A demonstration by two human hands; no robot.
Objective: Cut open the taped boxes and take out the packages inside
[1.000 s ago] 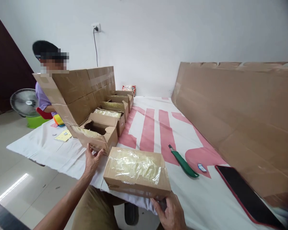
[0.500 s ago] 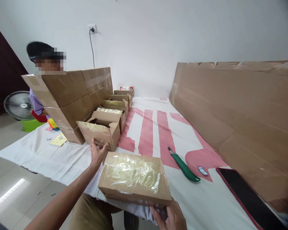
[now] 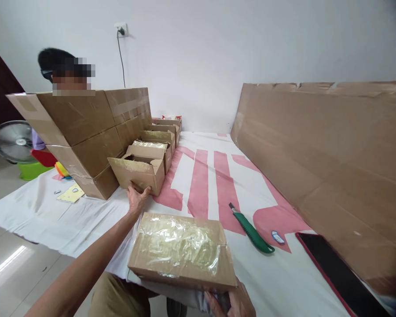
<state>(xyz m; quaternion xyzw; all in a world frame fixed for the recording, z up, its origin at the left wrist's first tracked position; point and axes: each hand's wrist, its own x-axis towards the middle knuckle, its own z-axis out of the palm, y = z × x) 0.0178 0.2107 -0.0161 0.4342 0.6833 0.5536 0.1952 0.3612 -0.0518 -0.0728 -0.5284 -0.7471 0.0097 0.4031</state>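
- At the near face of the open carton (image 3: 139,175), the fingers (image 3: 134,192) of the left hand (image 3: 137,199) are spreading apart and pressing flat against the cardboard, thumb to the right; they are pushing it, not gripping it, so the carton is sitting in line with the row of small cartons (image 3: 158,138) behind it.
- At the near right corner of the taped carton (image 3: 182,250), the right hand (image 3: 232,304) is closing on the bottom edge from below. Only a few fingers are showing, and they seem clamped on that corner, probably to keep the box steady at the table edge (image 3: 36,220), which it is overhanging a little.
- Outward from the hands, a green cutter (image 3: 251,229) is lying just right of the taped carton, and a dark phone (image 3: 336,270) is lying near the leaning cardboard sheet (image 3: 323,167).
- A stack of big boxes (image 3: 82,132) is standing left of the row, and another person (image 3: 66,70) is sitting behind it.
- Compared with one second ago, the open carton is standing farther from the person and straighter, the left arm is reaching longer, and the taped carton is turning slightly, its left end coming nearer.
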